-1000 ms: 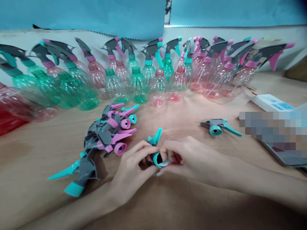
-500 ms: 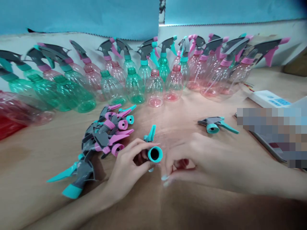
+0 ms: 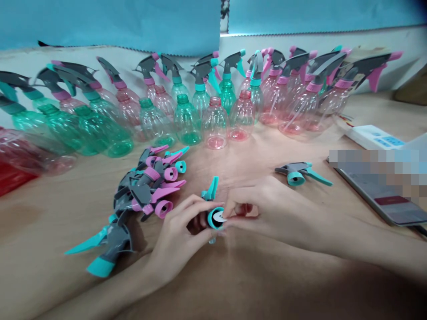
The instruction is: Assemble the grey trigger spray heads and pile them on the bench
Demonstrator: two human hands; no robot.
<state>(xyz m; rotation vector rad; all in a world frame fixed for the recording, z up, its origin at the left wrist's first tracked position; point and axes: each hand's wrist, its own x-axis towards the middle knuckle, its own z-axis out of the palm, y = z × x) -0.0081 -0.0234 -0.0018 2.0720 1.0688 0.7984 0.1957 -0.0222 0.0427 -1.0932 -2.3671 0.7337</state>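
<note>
From my remote view, I saw both hands at work in the lower centre of the frame. My left hand gripped a spray head between thumb and fingers, its teal collar facing the camera and its teal trigger pointing up. My right hand pinched a small white disc with thumb and fingertips, and the disc sat tilted in the mouth of that collar. I could not tell how deep it went.

Left of centre, a pile of pink and teal spray heads lay on the bench. Another teal-trimmed sprayer lay apart, right of centre. Across the upper half stood green and pink bottles, some topped with sprayers, others uncapped. A phone rested at the right edge.
</note>
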